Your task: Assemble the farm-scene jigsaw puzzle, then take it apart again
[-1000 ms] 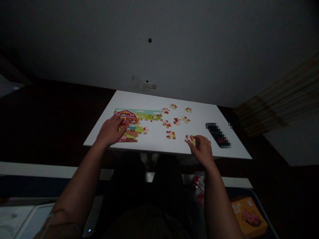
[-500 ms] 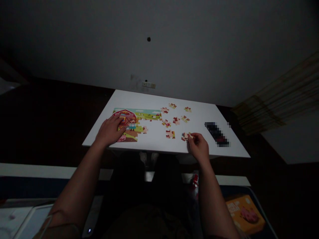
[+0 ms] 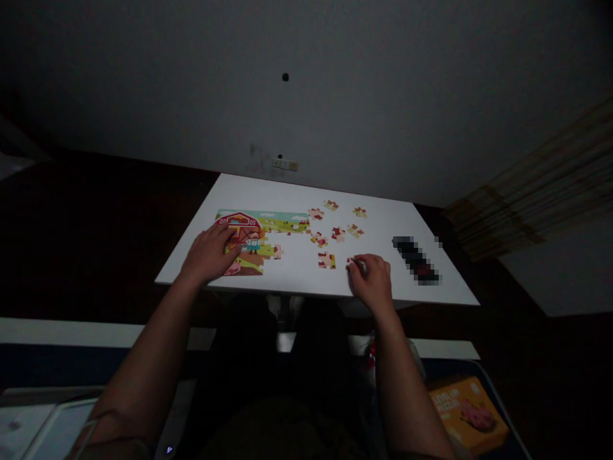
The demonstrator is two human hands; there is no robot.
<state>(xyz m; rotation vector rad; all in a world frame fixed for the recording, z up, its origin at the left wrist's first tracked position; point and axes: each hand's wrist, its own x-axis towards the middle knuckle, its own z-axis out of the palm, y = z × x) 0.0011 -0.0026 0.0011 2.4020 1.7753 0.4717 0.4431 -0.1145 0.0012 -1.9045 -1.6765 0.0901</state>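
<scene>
Both my hands are on the white table (image 3: 253, 191). My left hand (image 3: 209, 254) lies spread on the farm jigsaw (image 3: 282, 223). My right hand (image 3: 371, 280), closed narrow, pinches a half-hidden puzzle piece (image 3: 350, 262), which lies right of the jigsaw's gap, nearer this hand than my left.

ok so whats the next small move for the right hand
Probably carry the jigsaw piece pinched in the right hand left to the farm puzzle, trying it along the open lower right side, since the left hand rests on the assembled part, steadying it.
</scene>
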